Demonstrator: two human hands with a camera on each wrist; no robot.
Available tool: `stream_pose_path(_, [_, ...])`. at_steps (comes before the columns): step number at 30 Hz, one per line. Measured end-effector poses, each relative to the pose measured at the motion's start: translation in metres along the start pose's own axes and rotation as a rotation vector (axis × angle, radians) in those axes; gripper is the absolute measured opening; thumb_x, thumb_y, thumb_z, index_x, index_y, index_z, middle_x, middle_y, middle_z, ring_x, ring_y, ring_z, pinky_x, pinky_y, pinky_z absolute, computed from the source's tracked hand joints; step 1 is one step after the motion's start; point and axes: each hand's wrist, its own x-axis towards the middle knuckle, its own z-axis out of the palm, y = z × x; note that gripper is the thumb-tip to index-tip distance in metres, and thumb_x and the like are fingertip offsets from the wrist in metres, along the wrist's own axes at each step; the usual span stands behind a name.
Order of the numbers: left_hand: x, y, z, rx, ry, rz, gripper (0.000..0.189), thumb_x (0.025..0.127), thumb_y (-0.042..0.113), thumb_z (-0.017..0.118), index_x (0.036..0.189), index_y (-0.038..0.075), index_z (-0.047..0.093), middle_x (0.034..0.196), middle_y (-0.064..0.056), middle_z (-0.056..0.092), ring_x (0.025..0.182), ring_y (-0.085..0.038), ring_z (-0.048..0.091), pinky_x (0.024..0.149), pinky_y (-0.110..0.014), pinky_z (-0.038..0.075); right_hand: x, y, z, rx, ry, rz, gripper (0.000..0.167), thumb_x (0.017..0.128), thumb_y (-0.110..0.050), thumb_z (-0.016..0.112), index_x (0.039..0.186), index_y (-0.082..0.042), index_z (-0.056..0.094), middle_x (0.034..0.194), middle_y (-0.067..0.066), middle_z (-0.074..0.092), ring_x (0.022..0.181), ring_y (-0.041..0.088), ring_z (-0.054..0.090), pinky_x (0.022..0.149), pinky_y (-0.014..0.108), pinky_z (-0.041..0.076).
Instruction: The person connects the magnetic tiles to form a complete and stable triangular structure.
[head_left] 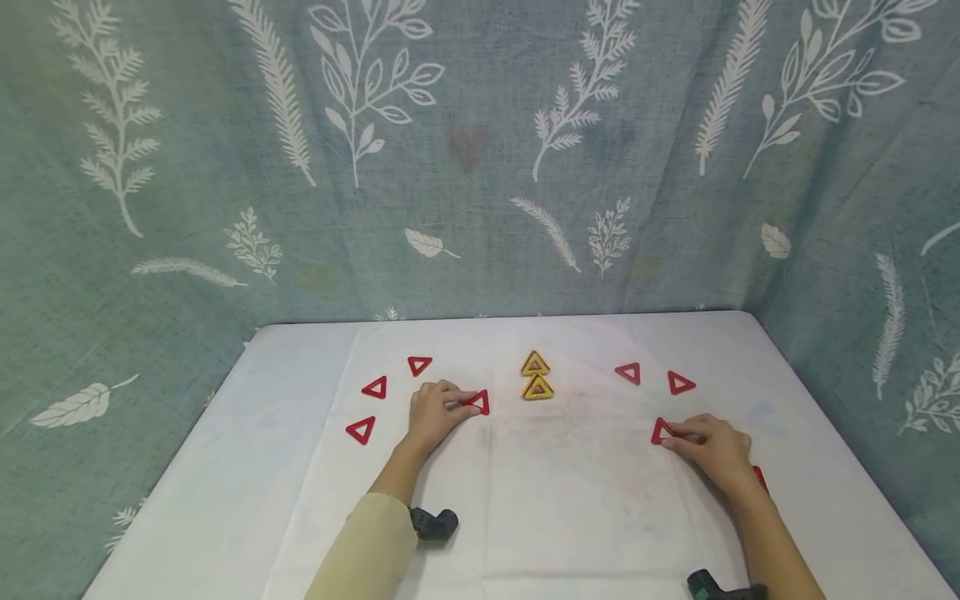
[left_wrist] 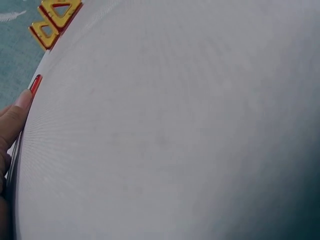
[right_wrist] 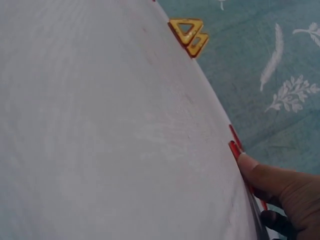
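Note:
In the head view my left hand (head_left: 435,417) pinches a red triangle frame (head_left: 484,402) by its left corner, thumb below and fingers above. The left wrist view shows only the thumb and a sliver of that red triangle (left_wrist: 36,84). My right hand (head_left: 712,450) pinches another red triangle frame (head_left: 656,432) by its right side, low over the white table. Between the hands and farther back, two yellow triangles (head_left: 537,395) stand one behind the other, points away from me. Red edging shows along their base in the left wrist view.
Loose red triangles lie left of the left hand, among them one at the far left (head_left: 371,432). Others lie at the back right, such as a red triangle (head_left: 672,383). One red triangle (head_left: 760,477) is partly hidden behind the right wrist. A patterned green curtain (head_left: 465,208) borders the white table (head_left: 570,517).

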Motion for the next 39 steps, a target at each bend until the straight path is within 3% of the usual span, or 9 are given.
stream_pose_path(9, [-0.008, 0.002, 0.001, -0.018, -0.025, 0.024, 0.031, 0.077, 0.037, 0.076, 0.105, 0.024, 0.075, 0.089, 0.006, 0.059, 0.097, -0.018, 0.045, 0.082, -0.039, 0.031, 0.002, -0.012, 0.006, 0.024, -0.053, -0.018, 0.041, 0.076, -0.026, 0.079, 0.108, -0.003, 0.070, 0.098, 0.014, 0.065, 0.088, 0.030, 0.057, 0.076, 0.047, 0.021])
stream_pose_path(19, [-0.027, 0.011, 0.000, -0.030, -0.043, 0.018, 0.030, 0.076, 0.038, 0.076, 0.104, 0.025, 0.075, 0.089, 0.009, 0.057, 0.094, -0.015, 0.045, 0.082, -0.038, 0.032, 0.000, -0.027, 0.022, 0.070, -0.063, -0.119, 0.033, 0.072, -0.022, 0.081, 0.100, -0.005, 0.074, 0.089, 0.007, 0.066, 0.078, 0.019, 0.053, 0.075, 0.045, 0.019])
stream_pose_path(23, [-0.034, 0.014, 0.001, -0.043, -0.025, 0.068, 0.029, 0.077, 0.036, 0.077, 0.102, 0.022, 0.076, 0.088, 0.009, 0.057, 0.090, -0.014, 0.046, 0.080, -0.037, 0.032, -0.002, -0.033, 0.026, 0.118, -0.079, -0.139, 0.030, 0.072, -0.021, 0.082, 0.097, -0.007, 0.075, 0.086, 0.000, 0.064, 0.076, 0.013, 0.049, 0.078, 0.036, 0.031])
stream_pose_path(27, [-0.040, 0.014, 0.004, -0.039, -0.008, 0.103, 0.027, 0.077, 0.035, 0.077, 0.100, 0.022, 0.076, 0.087, 0.011, 0.056, 0.088, -0.011, 0.046, 0.079, -0.035, 0.031, -0.004, -0.040, 0.029, 0.153, -0.112, -0.145, 0.028, 0.073, -0.021, 0.081, 0.098, -0.009, 0.076, 0.086, -0.003, 0.062, 0.077, 0.010, 0.049, 0.066, 0.023, 0.044])
stream_pose_path(33, [-0.046, 0.018, 0.004, -0.054, 0.003, 0.156, 0.027, 0.076, 0.036, 0.077, 0.099, 0.022, 0.076, 0.085, 0.011, 0.057, 0.087, -0.011, 0.048, 0.082, -0.038, 0.032, -0.005, -0.050, 0.035, 0.174, -0.153, -0.132, 0.029, 0.074, -0.023, 0.081, 0.099, -0.010, 0.076, 0.088, -0.004, 0.062, 0.083, 0.013, 0.053, 0.071, 0.023, 0.046])
stream_pose_path(39, [-0.051, 0.024, 0.004, -0.045, -0.015, 0.148, 0.027, 0.076, 0.036, 0.077, 0.099, 0.021, 0.077, 0.086, 0.011, 0.057, 0.089, -0.012, 0.048, 0.086, -0.039, 0.033, -0.005, -0.059, 0.044, 0.185, -0.179, -0.137, 0.028, 0.072, -0.022, 0.082, 0.097, -0.011, 0.076, 0.087, -0.004, 0.063, 0.082, 0.013, 0.052, 0.070, 0.024, 0.046])
